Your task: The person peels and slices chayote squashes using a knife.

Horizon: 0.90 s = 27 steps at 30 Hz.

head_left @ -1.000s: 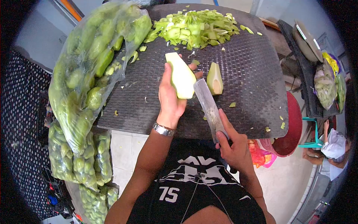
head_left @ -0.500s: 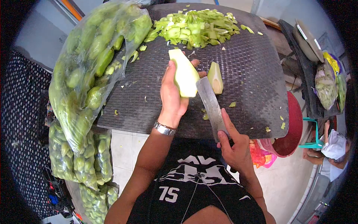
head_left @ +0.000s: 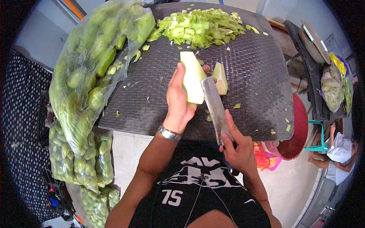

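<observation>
A pale, peeled green vegetable (head_left: 192,80) is held upright in my left hand (head_left: 178,98), the thumb on its left side and fingertips showing on its right. My right hand (head_left: 238,150) grips the handle of a wide-bladed knife (head_left: 215,106). The blade's upper end is at the right side of the vegetable. Just behind lies a cut piece (head_left: 219,79) on the dark woven table (head_left: 258,87). A heap of green peelings (head_left: 201,28) covers part of the table's far side.
A clear plastic bag of green vegetables (head_left: 87,72) lies along the table's left; more filled bags (head_left: 81,163) are below it. A red tub (head_left: 298,131) stands at the right edge. Farther right are a teal stool (head_left: 317,135) and another person (head_left: 340,148).
My left hand and the vegetable have moved slightly right, and the vegetable has turned more upright. The knife blade has shifted a little to the right and stands more upright.
</observation>
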Motion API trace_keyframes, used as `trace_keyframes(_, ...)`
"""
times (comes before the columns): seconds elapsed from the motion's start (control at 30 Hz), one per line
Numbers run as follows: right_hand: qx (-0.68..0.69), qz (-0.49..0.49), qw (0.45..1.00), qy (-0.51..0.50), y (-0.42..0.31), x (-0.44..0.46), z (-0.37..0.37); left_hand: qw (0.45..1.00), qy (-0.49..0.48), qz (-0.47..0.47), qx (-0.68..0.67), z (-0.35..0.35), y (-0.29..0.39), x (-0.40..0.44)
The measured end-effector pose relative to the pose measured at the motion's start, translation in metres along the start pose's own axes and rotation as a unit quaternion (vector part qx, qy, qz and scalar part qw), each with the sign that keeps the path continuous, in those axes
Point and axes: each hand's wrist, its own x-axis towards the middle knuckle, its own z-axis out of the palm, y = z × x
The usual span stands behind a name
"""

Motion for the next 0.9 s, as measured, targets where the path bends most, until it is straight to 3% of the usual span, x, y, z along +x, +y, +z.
trace_keyframes(0.47,0.058,0.014,0.997,-0.039,0.008,-0.004,0.002,0.999,0.043,-0.018,-0.013,0.011,-0.003,-0.001)
trace_keyframes(0.9,0.271,0.117,0.945,-0.140,0.008,0.010,0.001,0.999,0.048,0.018,0.003,-0.001,-0.018,-0.001)
